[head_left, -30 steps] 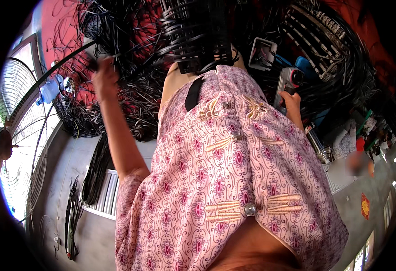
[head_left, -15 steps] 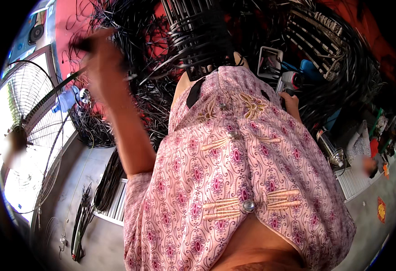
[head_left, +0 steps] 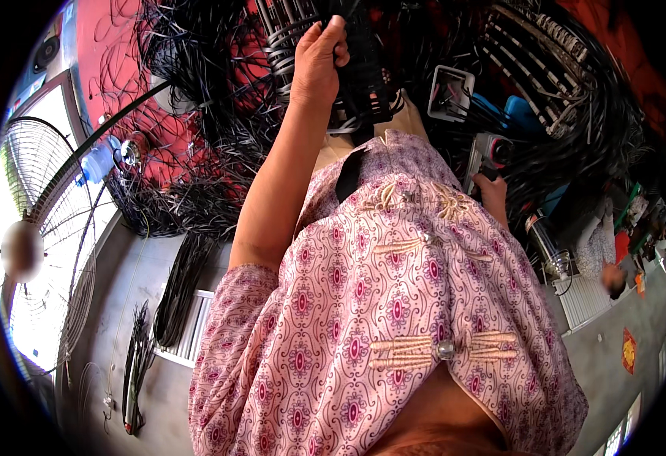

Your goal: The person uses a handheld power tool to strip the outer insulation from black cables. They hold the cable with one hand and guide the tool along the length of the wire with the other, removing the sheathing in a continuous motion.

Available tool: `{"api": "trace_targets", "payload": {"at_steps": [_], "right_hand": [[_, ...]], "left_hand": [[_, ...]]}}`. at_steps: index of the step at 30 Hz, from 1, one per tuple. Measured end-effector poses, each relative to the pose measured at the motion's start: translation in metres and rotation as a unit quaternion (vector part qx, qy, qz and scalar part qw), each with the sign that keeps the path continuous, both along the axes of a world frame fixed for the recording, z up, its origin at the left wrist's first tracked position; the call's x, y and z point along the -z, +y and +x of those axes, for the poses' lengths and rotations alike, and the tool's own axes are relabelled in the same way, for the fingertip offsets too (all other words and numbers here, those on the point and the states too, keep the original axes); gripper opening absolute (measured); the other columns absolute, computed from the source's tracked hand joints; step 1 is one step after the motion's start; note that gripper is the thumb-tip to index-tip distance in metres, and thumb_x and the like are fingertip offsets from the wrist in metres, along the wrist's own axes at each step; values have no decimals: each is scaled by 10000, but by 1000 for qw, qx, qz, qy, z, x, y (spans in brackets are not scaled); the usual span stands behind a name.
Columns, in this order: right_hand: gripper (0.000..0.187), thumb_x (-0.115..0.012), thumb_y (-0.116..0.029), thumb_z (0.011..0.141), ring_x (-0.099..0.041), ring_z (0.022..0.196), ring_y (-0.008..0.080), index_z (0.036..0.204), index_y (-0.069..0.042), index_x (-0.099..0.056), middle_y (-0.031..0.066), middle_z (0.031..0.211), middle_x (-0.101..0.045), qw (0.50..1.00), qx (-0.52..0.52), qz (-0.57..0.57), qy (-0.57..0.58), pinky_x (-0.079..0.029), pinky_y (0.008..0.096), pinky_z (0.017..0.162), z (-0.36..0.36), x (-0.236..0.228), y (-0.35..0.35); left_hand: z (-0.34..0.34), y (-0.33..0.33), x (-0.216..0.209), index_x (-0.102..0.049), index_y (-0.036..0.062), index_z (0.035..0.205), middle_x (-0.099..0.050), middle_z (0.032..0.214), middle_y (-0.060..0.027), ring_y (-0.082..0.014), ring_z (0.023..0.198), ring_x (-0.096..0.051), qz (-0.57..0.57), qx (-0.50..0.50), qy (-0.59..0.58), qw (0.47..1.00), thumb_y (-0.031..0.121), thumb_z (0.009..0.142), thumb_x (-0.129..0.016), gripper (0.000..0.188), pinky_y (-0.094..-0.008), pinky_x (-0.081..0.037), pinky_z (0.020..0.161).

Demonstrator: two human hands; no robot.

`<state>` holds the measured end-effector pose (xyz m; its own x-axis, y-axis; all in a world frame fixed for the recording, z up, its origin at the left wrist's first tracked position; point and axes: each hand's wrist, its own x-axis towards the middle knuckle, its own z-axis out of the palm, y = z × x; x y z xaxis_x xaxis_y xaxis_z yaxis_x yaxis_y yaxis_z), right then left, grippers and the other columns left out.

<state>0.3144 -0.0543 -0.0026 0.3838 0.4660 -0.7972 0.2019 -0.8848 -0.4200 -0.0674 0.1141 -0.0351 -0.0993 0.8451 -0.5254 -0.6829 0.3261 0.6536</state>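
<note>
A dark woven piece of black strips [head_left: 359,83], perhaps a basket, is between my knees at the top. My left hand [head_left: 319,64] is closed above its near left part, thumb up, on a black strip [head_left: 353,11] that runs off past the fingers. Low on the right, beside my hip, my right hand [head_left: 492,194] is closed around the dark handle of a grey and red handheld tool [head_left: 492,146]; my shirt partly hides the fingers. Large heaps of loose black strips [head_left: 219,144] surround the woven piece.
A white square bin [head_left: 451,93] and a blue object [head_left: 521,112] stand right of the woven piece. On the left are a standing fan [head_left: 52,251] and a blue water bottle [head_left: 101,161]. Strip bundles [head_left: 182,292] lie over a white slatted surface. Another person [head_left: 614,275] is far right.
My left hand has swung from the far left rightward and up to the woven piece. My right hand stays at the tool, and the whole view has shifted slightly.
</note>
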Motion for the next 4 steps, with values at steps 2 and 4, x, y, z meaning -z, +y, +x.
{"api": "trace_targets", "payload": {"at_steps": [2,4], "right_hand": [[179,-755,-145,754,-539,489,129,755,-10,-637,30,577,-585,1000,-14,-6,4,-419,304,494,-1,2,5],[177,-754,-146,754,-540,491,129,759,-10,-640,30,578,-585,1000,-21,-7,8,-420,304,495,-1,5,11]], "left_hand": [[-6,-4,6,-629,101,896,-533,735,46,-74,627,-474,16,14,39,999,178,907,-705,108,-230,-348,520],[-5,-3,-8,-622,97,895,-547,753,36,-74,644,-486,20,23,67,997,191,912,-700,124,-223,-352,530]]}}
